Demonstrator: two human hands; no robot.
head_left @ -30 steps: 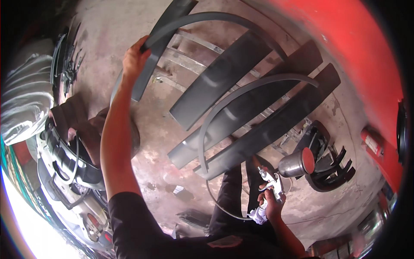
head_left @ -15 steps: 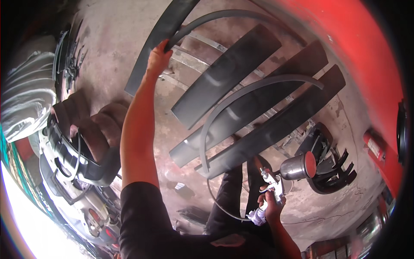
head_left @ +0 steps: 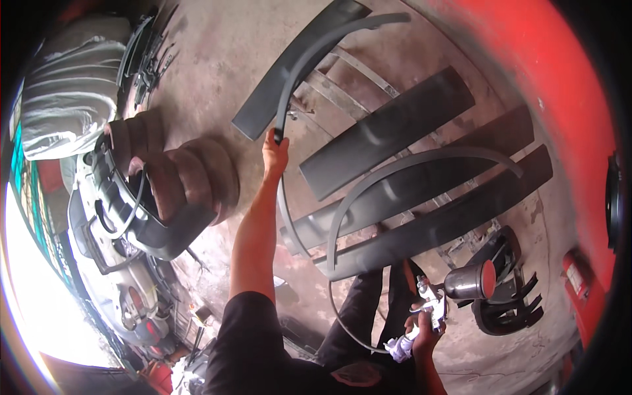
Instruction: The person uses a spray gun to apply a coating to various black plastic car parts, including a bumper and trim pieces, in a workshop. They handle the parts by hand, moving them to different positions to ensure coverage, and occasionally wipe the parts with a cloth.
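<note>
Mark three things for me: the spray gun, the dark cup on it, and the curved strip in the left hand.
Spray gun (head_left: pixel 432 296), head view: on its metal body.
Dark cup (head_left: pixel 465 283), head view: on its side wall.
Curved strip (head_left: pixel 302 64), head view: partway along its arc.

The place appears to be a vehicle-body paint workshop, shown by a spray gun (head_left: pixel 431 308) with its round cup (head_left: pixel 466 283), long dark panels (head_left: pixel 388 133) laid across low pale rails (head_left: pixel 362 69), curved dark strips (head_left: pixel 447 153), bumper-like car parts (head_left: pixel 174 238) piled at the left, and a stained, concrete-like floor (head_left: pixel 204 72).
</note>
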